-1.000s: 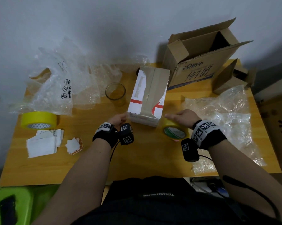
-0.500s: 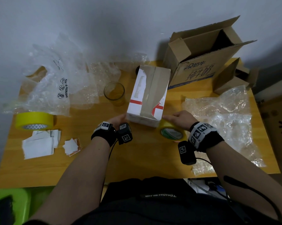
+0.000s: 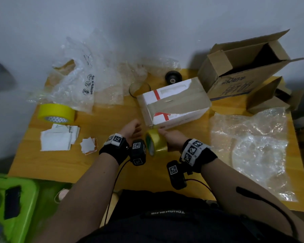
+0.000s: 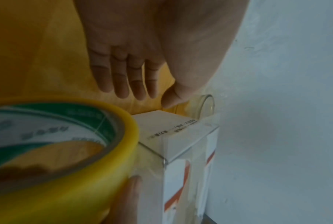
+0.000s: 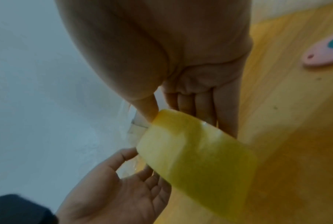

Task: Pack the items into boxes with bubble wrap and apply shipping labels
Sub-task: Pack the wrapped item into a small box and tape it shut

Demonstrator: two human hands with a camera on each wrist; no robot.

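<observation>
A white box with red stripes (image 3: 175,104) lies crosswise mid-table, brown and clear tape over its top. My right hand (image 3: 162,131) grips a small yellow tape roll (image 3: 155,142) on edge at the box's near left corner. In the right wrist view, the right hand (image 5: 181,115) has thumb and fingers on either side of the roll (image 5: 196,153). My left hand (image 3: 135,125) is just left of that corner, apart from the box. In the left wrist view the left hand (image 4: 142,97) has straight fingers and holds nothing above the box (image 4: 181,151) and roll (image 4: 66,159).
An open cardboard box (image 3: 244,76) and a smaller one (image 3: 270,97) stand at the back right, bubble wrap (image 3: 249,146) lies in front of them. At left are an air-cushion bag (image 3: 81,85), a large yellow tape roll (image 3: 56,113) and paper labels (image 3: 58,139). A glass (image 3: 139,89) stands behind the white box.
The white box has turned from lengthwise to crosswise. The small roll went from flat on the table to on edge at the box's corner. My left hand came off the box.
</observation>
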